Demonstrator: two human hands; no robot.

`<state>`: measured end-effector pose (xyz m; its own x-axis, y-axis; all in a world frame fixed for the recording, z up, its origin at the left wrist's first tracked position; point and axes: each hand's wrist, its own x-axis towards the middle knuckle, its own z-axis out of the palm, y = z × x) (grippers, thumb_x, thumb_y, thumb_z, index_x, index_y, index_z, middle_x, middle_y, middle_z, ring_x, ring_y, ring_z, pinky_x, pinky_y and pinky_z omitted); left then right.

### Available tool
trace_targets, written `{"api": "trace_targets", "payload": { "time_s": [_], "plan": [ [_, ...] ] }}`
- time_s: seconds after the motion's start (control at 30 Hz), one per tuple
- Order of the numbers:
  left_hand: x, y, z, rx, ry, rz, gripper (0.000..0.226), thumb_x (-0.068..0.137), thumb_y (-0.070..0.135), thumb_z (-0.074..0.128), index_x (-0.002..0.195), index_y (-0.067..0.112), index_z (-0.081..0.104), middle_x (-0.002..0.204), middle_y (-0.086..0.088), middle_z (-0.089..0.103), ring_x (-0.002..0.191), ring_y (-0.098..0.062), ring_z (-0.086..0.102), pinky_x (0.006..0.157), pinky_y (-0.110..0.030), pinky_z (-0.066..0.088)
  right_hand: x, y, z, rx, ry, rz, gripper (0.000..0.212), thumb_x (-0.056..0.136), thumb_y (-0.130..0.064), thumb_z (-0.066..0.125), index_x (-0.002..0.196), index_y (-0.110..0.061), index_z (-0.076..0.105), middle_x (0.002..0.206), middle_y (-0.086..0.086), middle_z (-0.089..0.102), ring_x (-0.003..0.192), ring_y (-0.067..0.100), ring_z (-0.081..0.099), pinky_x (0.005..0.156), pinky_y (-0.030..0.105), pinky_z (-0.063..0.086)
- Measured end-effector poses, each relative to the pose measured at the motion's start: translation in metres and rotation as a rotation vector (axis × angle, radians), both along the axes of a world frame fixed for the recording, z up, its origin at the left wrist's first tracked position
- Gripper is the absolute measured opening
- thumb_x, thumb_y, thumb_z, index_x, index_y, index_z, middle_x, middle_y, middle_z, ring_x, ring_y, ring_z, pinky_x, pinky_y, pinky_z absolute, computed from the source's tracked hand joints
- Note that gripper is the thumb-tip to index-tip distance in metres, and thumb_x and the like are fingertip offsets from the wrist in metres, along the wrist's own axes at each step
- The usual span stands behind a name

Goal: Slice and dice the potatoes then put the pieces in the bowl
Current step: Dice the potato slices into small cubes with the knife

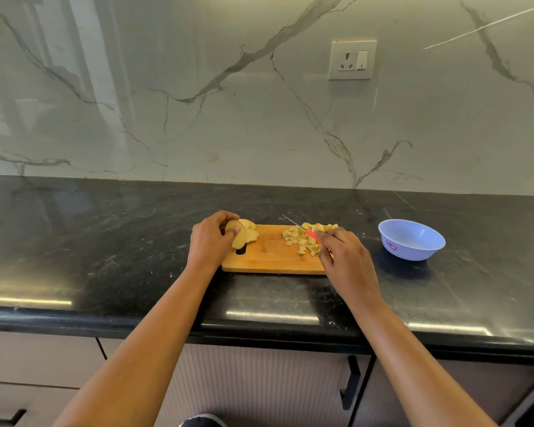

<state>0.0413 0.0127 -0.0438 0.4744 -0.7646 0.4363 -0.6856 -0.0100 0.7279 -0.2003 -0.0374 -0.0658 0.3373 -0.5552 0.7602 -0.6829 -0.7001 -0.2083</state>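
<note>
A wooden cutting board lies on the black counter. At its left end my left hand pinches a potato slice, lifted from a small stack of slices. A heap of diced potato covers the board's right part. My right hand grips a small knife with a red handle, its blade pointing up-left over the diced pieces. A light blue bowl stands to the right of the board, and nothing shows inside it.
The black stone counter stretches wide on both sides of the board. A marble wall with a socket rises behind. Drawers and cabinet handles sit below the counter's front edge.
</note>
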Motion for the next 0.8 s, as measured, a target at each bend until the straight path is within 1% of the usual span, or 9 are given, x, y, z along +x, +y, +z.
{"api": "trace_targets", "payload": {
  "time_s": [0.13,0.2,0.27,0.37,0.43,0.5,0.6,0.7,0.8],
  "plan": [
    [-0.002,0.006,0.004,-0.102,0.149,0.034,0.024,0.089,0.021,0.065,0.113,0.022,0.066,0.106,0.007,0.064,0.090,-0.001,0.055,0.069,-0.010,0.041,0.000,0.001,0.001,-0.001,-0.028,-0.001,0.031,0.085,-0.002,0.065,0.115,-0.009,0.068,0.097,0.005,0.067,0.087,0.018,0.061,0.068,0.023,0.047],
    [-0.010,0.007,0.006,-0.113,0.186,0.001,0.023,0.088,0.022,0.067,0.111,0.024,0.067,0.105,0.007,0.064,0.085,-0.001,0.056,0.065,-0.011,0.041,0.000,0.002,0.002,0.021,-0.055,0.013,0.030,0.086,-0.001,0.063,0.115,-0.007,0.068,0.094,0.005,0.066,0.084,0.018,0.061,0.067,0.023,0.046],
    [-0.026,0.003,0.007,-0.075,0.181,-0.059,0.022,0.087,0.023,0.069,0.108,0.026,0.069,0.101,0.007,0.066,0.077,-0.002,0.057,0.068,-0.015,0.045,0.000,0.004,0.004,0.051,-0.091,0.032,0.029,0.087,-0.001,0.061,0.115,-0.006,0.067,0.090,0.004,0.065,0.077,0.019,0.061,0.061,0.025,0.046],
    [-0.050,-0.009,0.005,0.046,0.067,-0.108,0.021,0.087,0.023,0.068,0.108,0.025,0.071,0.100,0.007,0.068,0.078,-0.002,0.056,0.072,-0.015,0.040,-0.001,0.007,0.005,0.073,-0.116,0.031,0.030,0.088,-0.001,0.058,0.116,-0.006,0.066,0.088,0.004,0.063,0.071,0.018,0.059,0.058,0.025,0.045],
    [-0.057,-0.015,0.003,0.137,-0.105,-0.093,0.025,0.090,0.027,0.064,0.114,0.022,0.069,0.109,0.004,0.069,0.091,-0.008,0.061,0.075,-0.016,0.037,-0.005,0.008,0.006,0.087,-0.120,0.015,0.032,0.089,-0.002,0.058,0.119,-0.008,0.065,0.088,0.004,0.062,0.070,0.017,0.059,0.058,0.027,0.048],
    [-0.054,-0.014,0.003,0.175,-0.217,-0.083,0.030,0.093,0.032,0.059,0.120,0.021,0.066,0.114,0.002,0.069,0.101,-0.012,0.062,0.079,-0.019,0.040,-0.007,0.010,0.007,0.100,-0.118,-0.003,0.033,0.089,-0.003,0.057,0.121,-0.010,0.064,0.088,0.004,0.061,0.068,0.017,0.059,0.057,0.029,0.049],
    [-0.043,-0.002,0.003,0.216,-0.299,-0.083,0.035,0.095,0.039,0.053,0.126,0.026,0.061,0.121,0.001,0.066,0.109,-0.016,0.060,0.095,-0.028,0.041,-0.007,0.013,0.008,0.137,-0.060,-0.027,0.040,0.093,-0.007,0.053,0.131,-0.018,0.057,0.095,0.001,0.059,0.071,0.017,0.058,0.055,0.027,0.045],
    [-0.034,0.010,-0.001,0.263,-0.399,-0.084,0.043,0.092,0.050,0.052,0.128,0.029,0.060,0.119,0.000,0.067,0.114,-0.018,0.056,0.109,-0.034,0.028,-0.005,0.017,0.007,0.260,0.010,-0.060,0.050,0.096,-0.011,0.043,0.144,-0.026,0.038,0.107,0.000,0.052,0.081,0.018,0.055,0.061,0.031,0.046],
    [-0.037,0.012,-0.001,0.305,-0.536,-0.071,0.052,0.088,0.062,0.049,0.129,0.031,0.058,0.122,0.001,0.065,0.121,-0.018,0.050,0.111,-0.035,0.020,-0.005,0.021,0.008,0.333,-0.006,-0.048,0.050,0.098,-0.014,0.039,0.146,-0.027,0.034,0.107,-0.001,0.050,0.080,0.016,0.053,0.063,0.030,0.044]
  ]
}}
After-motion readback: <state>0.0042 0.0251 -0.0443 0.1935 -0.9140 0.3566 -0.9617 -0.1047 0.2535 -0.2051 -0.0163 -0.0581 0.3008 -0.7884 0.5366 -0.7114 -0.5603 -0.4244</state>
